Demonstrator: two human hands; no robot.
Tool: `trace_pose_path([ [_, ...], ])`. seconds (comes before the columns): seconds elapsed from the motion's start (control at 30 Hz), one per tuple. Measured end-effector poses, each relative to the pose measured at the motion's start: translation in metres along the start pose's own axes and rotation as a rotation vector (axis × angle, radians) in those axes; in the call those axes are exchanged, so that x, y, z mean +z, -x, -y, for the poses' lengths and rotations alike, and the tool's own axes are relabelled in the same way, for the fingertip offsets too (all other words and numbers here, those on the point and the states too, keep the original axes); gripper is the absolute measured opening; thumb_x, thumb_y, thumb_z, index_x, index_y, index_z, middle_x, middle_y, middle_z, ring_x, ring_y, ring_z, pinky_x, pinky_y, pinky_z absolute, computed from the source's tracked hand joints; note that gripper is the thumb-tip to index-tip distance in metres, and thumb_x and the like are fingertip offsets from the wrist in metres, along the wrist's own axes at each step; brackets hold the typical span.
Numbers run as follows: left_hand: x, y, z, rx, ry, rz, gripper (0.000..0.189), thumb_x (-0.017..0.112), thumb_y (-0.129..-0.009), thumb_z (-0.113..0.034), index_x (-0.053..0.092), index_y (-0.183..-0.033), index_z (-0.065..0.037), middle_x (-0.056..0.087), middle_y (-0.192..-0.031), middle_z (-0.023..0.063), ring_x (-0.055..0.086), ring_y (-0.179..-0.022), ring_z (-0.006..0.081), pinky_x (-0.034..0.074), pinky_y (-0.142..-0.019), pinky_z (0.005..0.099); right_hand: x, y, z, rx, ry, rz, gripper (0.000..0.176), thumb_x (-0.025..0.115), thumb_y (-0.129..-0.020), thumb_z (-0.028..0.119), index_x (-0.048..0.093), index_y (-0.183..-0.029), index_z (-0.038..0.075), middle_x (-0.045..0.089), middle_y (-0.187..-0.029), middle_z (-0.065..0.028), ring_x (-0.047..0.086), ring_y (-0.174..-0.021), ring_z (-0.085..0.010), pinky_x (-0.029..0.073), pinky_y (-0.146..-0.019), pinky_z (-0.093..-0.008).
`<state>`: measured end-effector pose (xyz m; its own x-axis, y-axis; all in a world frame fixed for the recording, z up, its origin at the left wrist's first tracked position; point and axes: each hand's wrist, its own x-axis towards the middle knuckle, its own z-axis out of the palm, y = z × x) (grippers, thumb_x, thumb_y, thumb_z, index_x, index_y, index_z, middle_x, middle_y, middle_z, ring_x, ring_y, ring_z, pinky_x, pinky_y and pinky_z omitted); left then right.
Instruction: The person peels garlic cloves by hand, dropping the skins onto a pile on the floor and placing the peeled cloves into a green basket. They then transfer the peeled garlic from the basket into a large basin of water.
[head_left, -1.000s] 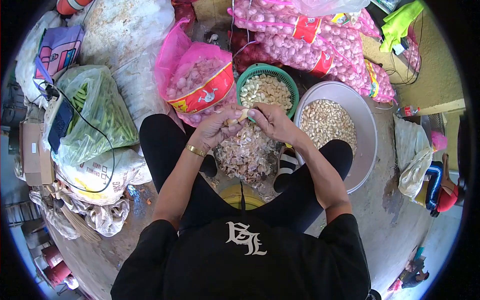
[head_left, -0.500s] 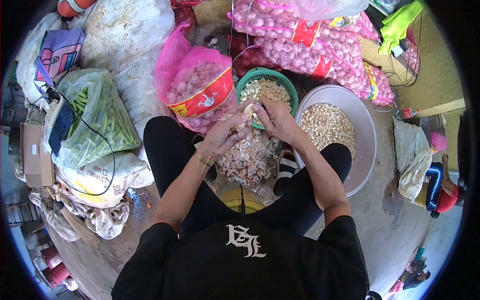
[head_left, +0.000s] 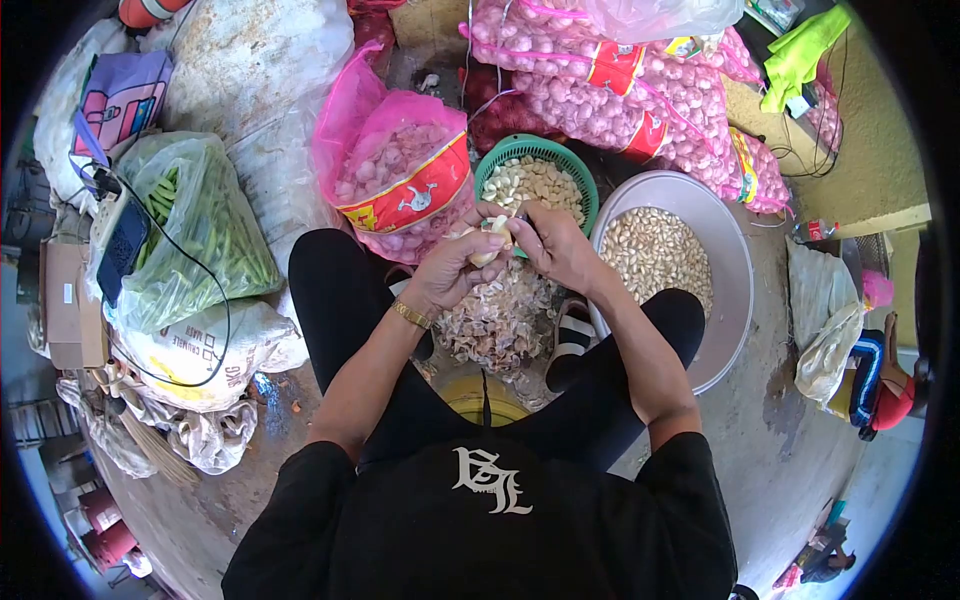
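Grip: we have pale garlic (head_left: pixel 486 256) grasped in the fingertips of the left hand (head_left: pixel 448 272); the right hand (head_left: pixel 556 245) is closed in against it, thumb at the piece, with a small dark item at its fingers, too small for us to identify. Garlic is held up between the two hands, above a loose heap of papery, pinkish-white garlic skins (head_left: pixel 495 325) on the floor. Just beyond the hands we log a round green plastic basket (head_left: pixel 589 185) of pale cloves, partly hidden by the right hand. Right of it, a wide, pale lilac plastic basin (head_left: pixel 733 275) holds many brownish-white cloves. Left of the basket, an open pink mesh sack (head_left: pixel 345 110) with a red-and-yellow label, garlic bulbs inside. Between the knees, a yellow round container (head_left: pixel 478 393). Farther off we record filled pink mesh sacks (head_left: pixel 690 105), piled up, and, far left, a clear plastic bag (head_left: pixel 222 255) of green pods.
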<state>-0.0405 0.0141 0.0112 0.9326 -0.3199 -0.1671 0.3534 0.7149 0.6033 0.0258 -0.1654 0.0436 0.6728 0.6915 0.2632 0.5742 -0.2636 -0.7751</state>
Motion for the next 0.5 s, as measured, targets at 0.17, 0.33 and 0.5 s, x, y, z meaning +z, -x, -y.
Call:
trace_pose_path([
  [0.17, -0.0009, 0.0019, 0.0007, 0.012, 0.037, 0.008, 0.030, 0.061, -0.086, -0.006, 0.049, -0.114, -0.009, 0.060, -0.087, 0.0092, 0.052, -0.054, 0.0111, 0.035, -0.042, 0.0183, 0.0007, 0.0043, 0.0045, 0.033, -0.074, 0.031, 0.023, 0.054, -0.096, 0.021, 0.055, -0.089, -0.001, 0.054, -0.063, -0.0213, 0.056, -0.058, -0.0377, 0.042, -0.054, -0.0431],
  [0.33, 0.0043, 0.0049, -0.0024, 0.041, 0.014, 0.019, 0.028, 0.062, -0.088, -0.010, 0.049, -0.113, -0.010, 0.060, -0.087, 0.0092, 0.053, -0.054, 0.0113, 0.037, -0.043, 0.0185, -0.0005, 0.0050, 0.0055, 0.008, -0.100, 0.045, 0.022, 0.055, -0.096, 0.020, 0.056, -0.089, 0.000, 0.054, -0.063, -0.0200, 0.056, -0.057, -0.0356, 0.042, -0.054, -0.0415],
  [0.5, 0.0064, 0.0082, -0.0068, -0.046, 0.038, 0.035, 0.024, 0.060, -0.094, -0.020, 0.050, -0.113, -0.008, 0.060, -0.087, 0.0082, 0.053, -0.055, 0.0106, 0.039, -0.045, 0.0183, -0.0003, 0.0057, 0.0026, -0.013, -0.091, 0.048, 0.021, 0.055, -0.096, 0.020, 0.056, -0.089, 0.000, 0.054, -0.064, -0.0201, 0.057, -0.058, -0.0355, 0.042, -0.054, -0.0413],
])
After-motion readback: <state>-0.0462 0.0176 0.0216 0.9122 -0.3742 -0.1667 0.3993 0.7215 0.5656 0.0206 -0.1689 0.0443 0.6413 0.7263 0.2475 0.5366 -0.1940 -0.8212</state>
